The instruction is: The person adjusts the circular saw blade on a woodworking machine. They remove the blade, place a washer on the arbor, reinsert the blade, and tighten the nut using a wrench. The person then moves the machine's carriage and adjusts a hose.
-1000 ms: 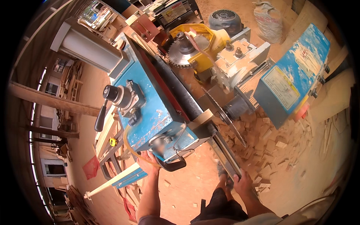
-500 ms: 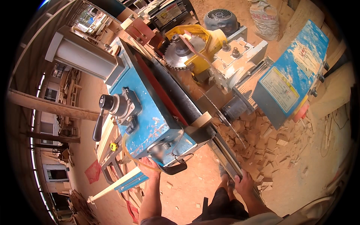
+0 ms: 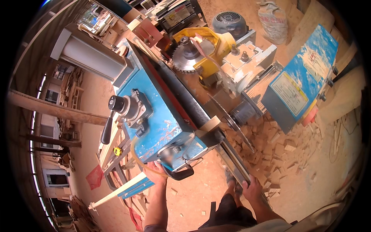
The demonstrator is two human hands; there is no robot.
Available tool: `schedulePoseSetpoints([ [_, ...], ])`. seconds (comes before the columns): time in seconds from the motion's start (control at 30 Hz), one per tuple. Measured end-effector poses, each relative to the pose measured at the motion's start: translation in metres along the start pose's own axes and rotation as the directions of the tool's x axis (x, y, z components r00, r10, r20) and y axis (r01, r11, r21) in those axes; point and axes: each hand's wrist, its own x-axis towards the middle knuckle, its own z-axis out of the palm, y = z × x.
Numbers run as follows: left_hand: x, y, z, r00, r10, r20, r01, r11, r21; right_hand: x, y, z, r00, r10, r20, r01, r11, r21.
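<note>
A large blue machine body (image 3: pixel 154 127) fills the middle, with a lever-handled valve (image 3: pixel 123 106) on top. My left hand (image 3: pixel 155 176) is at its near lower corner, beside a black loop handle (image 3: pixel 181 174). A clear hose passes by that hand, and its fingertips are hidden against the machine. My right hand (image 3: pixel 253 188) is wrapped round a long narrow wooden strip (image 3: pixel 232 157) that slopes down from the machine's near end. A short wood block (image 3: pixel 210 123) lies across that end. Beyond it stand a toothed saw blade (image 3: pixel 240 133) seen edge-on and another round saw blade (image 3: pixel 187 56) by a yellow guard.
A blue sloping housing (image 3: pixel 301 81) stands at the right, over heaps of wood offcuts (image 3: pixel 278 143). Behind are a grey motor (image 3: pixel 230 24) and a white sack (image 3: pixel 273 23). At the left lie a yellow tape measure (image 3: pixel 117 151), timber and a red cloth (image 3: pixel 95 178).
The blue machine body and its valve appear slightly further right in the picture. Both hands stay in nearly the same places.
</note>
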Motion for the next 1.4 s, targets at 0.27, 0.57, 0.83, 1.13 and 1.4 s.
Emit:
schedulePoseSetpoints([
  [0.27,0.016,0.021,-0.024,0.993,0.114,-0.014,-0.115,0.992,-0.048,-0.002,0.015,0.016,0.995,-0.064,-0.082,0.061,0.997,-0.041],
  [0.57,0.040,0.015,-0.044,0.928,0.191,0.320,-0.101,0.956,-0.276,-0.002,0.012,0.014,0.996,-0.044,-0.076,0.039,0.997,-0.061],
  [0.83,0.040,0.024,-0.051,0.928,0.141,0.344,-0.066,0.973,-0.221,-0.003,0.011,0.013,0.998,-0.012,-0.059,0.007,0.996,-0.086],
  [1.13,0.035,0.026,-0.055,0.922,0.089,0.378,-0.045,0.991,-0.126,-0.006,0.009,0.014,0.995,0.004,-0.095,-0.012,0.996,-0.086],
  [1.4,0.035,0.029,-0.057,0.927,0.038,0.373,0.020,0.989,-0.150,-0.006,0.007,0.009,0.994,0.021,-0.110,-0.028,0.998,-0.063],
])
